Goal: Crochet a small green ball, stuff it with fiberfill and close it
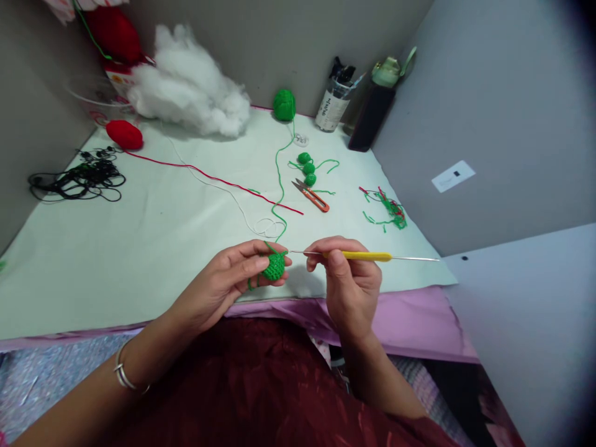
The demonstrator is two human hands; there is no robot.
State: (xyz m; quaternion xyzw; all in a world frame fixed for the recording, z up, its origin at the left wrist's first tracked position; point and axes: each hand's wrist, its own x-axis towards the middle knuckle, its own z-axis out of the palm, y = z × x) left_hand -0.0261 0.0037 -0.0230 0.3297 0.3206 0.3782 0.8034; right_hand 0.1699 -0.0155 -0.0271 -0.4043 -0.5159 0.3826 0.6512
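Pinched between the thumb and fingers of my left hand (233, 270) is a small, round green crochet piece (274, 267). Green yarn (278, 186) runs from its top across the table to a green yarn ball (284, 105) at the back. My right hand (351, 282) grips a crochet hook (363, 256) by its yellow handle, held level. The hook's thin metal tip points left and reaches close to the top of the crochet piece; whether it passes through a loop is too small to tell.
Orange thread snips (311, 196) lie near several small green crochet balls (308, 168). Yarn scraps (391, 211) are at right, tangled black cord (84, 177) at left. White stuffing (190, 87), red yarn (125, 135), a cup of tools (333, 108) and a dark bottle (372, 115) stand behind.
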